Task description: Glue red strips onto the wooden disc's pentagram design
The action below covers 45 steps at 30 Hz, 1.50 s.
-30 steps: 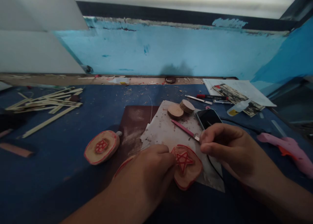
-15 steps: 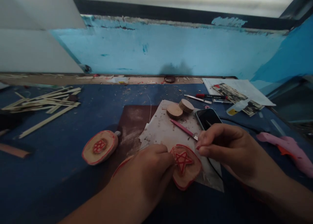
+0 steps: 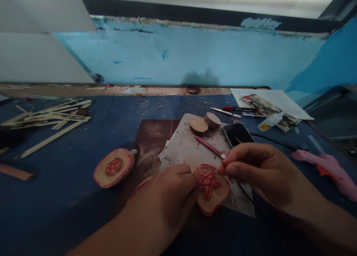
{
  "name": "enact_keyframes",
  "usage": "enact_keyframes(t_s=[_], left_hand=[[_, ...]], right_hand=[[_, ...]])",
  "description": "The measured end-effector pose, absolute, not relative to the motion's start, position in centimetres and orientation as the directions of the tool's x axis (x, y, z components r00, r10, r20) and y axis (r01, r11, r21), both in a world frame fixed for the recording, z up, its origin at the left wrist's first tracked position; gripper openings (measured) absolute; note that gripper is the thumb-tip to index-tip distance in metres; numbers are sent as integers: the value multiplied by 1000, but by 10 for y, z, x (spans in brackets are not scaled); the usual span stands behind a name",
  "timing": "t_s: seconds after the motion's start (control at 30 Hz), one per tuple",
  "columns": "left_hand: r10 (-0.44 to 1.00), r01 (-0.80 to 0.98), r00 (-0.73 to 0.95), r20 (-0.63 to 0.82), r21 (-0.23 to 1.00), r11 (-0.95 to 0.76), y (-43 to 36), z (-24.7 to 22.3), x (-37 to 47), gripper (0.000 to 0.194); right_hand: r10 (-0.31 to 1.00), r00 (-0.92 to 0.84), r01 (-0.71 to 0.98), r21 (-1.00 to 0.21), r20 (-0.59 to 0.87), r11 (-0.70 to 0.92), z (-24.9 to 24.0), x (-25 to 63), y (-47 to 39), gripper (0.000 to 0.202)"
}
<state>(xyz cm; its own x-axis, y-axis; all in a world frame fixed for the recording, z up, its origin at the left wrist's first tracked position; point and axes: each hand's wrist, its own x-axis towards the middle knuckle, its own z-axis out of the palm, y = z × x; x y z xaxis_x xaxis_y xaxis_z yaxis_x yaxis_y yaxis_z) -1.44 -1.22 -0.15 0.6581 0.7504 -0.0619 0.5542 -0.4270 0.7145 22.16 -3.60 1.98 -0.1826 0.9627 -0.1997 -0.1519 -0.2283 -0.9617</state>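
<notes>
Over the near edge of the white sheet [image 3: 182, 152], the star-marked slice [image 3: 214, 193] is grasped at left by the left hand [image 3: 174, 192], the right hand [image 3: 258, 167] (pinched, contents unclear) held beside its far-right rim.

Right of your right hand [image 3: 253, 167] you had a pink tool, perhaps a glue gun [image 3: 335, 167], though the dim light made that hard to confirm. Just beyond that hand lay a phone [image 3: 237, 131], screen up; farther off were a red-capped marker [image 3: 242, 109] and a small bottle [image 3: 271, 121]. Well left of your left hand [image 3: 173, 196], pale sticks [image 3: 55, 137] lay loosely heaped, and past both hands you faced a blue wall [image 3: 139, 55].
</notes>
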Motion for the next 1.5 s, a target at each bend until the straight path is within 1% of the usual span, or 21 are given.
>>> enact_keyframes(t_s=[0.1, 0.2, 0.23, 0.37, 0.43, 0.57, 0.67, 0.7, 0.8, 0.87, 0.9, 1.0, 1.13, 1.23, 1.27, 1.33, 1.4, 1.5], left_hand=[[750, 563, 657, -74, 710, -424, -12, -1, -15, 24], [743, 557, 666, -73, 711, -429, -11, -1, -16, 26], [737, 550, 672, -71, 714, -433, -11, -1, -16, 26], [742, 544, 667, -69, 726, -421, -11, -3, -16, 24], [746, 539, 663, -66, 733, -414, -11, -3, -16, 23], [747, 523, 663, -50, 745, -414, -12, -2, -15, 23], [755, 520, 654, -38, 747, -413, -11, -3, -15, 23], [756, 519, 653, -34, 748, -415, -11, -4, -15, 23], [756, 508, 654, -16, 750, -424, -11, -6, -14, 26], [755, 499, 656, -6, 753, -428, -11, -7, -14, 28], [754, 496, 657, -3, 755, -429, -11, -7, -14, 27], [757, 504, 654, -11, 751, -425, -13, -8, -14, 24], [773, 521, 634, -10, 744, -417, -15, -9, -15, 25], [759, 493, 651, -4, 762, -419, -14, -8, -16, 30], [755, 487, 656, -5, 767, -418, -13, -7, -16, 29], [754, 490, 657, -15, 768, -412, -12, -6, -15, 27], [754, 498, 656, -27, 766, -406, -12, -5, -16, 25], [761, 519, 647, -49, 759, -392, -15, -7, -17, 23]], right_hand=[[958, -194, -132, -962, -210, -238, 22, 222, -35, 18], [963, -198, -41, -980, -185, -197, 24, 220, -35, 10], [962, -209, -36, -981, -178, -190, 24, 219, -36, 11], [928, -316, -112, -963, -198, -244, 24, 216, -38, 16], [916, -341, -115, -958, -211, -263, 24, 217, -38, 16], [929, -299, -126, -956, -217, -264, 23, 221, -36, 7], [940, -246, -144, -951, -235, -275, 21, 224, -33, 18], [944, -238, -144, -953, -229, -267, 20, 224, -33, 17], [941, -252, -178, -945, -224, -273, 17, 221, -33, 2], [924, -291, -231, -919, -249, -320, 16, 219, -34, 13], [914, -314, -252, -905, -258, -342, 15, 217, -35, 15], [900, -352, -242, -904, -256, -352, 17, 214, -36, 14], [907, -336, -214, -917, -255, -337, 21, 213, -35, 3], [923, -281, -239, -913, -262, -332, 22, 214, -34, 18], [930, -256, -227, -919, -264, -323, 21, 214, -34, 20], [943, -220, -177, -940, -250, -291, 21, 216, -34, 15], [941, -243, -173, -944, -237, -283, 20, 218, -35, 10], [916, -318, -244, -913, -243, -327, 20, 218, -39, 18]])
